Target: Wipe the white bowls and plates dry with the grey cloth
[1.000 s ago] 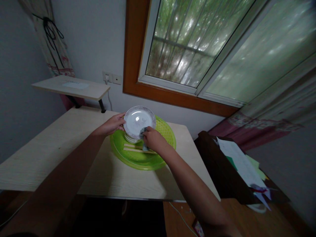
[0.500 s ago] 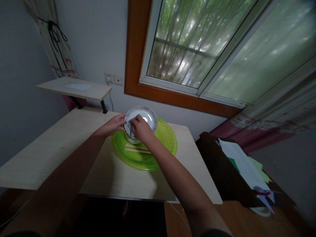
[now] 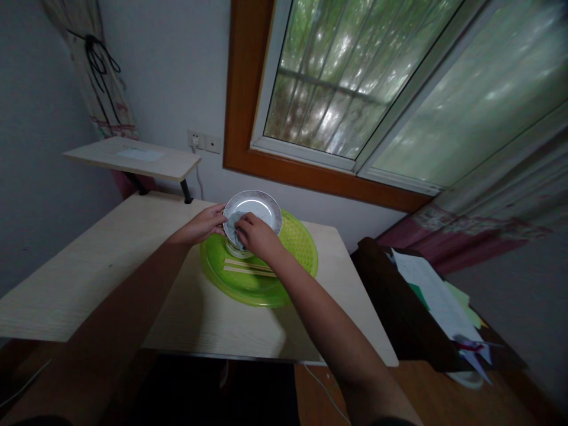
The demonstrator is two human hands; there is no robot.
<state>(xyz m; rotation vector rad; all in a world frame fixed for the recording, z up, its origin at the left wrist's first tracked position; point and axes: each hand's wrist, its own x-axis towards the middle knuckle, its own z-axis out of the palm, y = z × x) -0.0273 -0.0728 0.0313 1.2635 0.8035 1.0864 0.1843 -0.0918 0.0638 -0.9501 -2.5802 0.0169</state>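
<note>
A white plate [image 3: 264, 205] with a greyish patterned rim is tilted up above the green tray [image 3: 266, 296]. My left hand [image 3: 207, 225] grips its left edge, thumb on the face and fingers behind. On the lower left of the plate's face, my right hand [image 3: 255, 234] is closed on a grey-green cloth [image 3: 234, 222], pressing it to the surface. Below the plate, a white bowl or stacked dish [image 3: 240, 254] is partly hidden in the tray. A pair of light wooden chopsticks [image 3: 242, 267] lies in front of it, their right ends near my right forearm.
The tray stands on a pale wooden table [image 3: 213, 325]. At the back left is a raised shelf [image 3: 133, 158] on black legs, with a paper on top. A dark cabinet [image 3: 399, 302] holding papers stands to the right, and a window [image 3: 337, 89] is behind.
My right hand and the cloth have moved from the plate's lower right edge leftward across its face. The left hand keeps its hold on the rim, and the view has shifted slightly.
</note>
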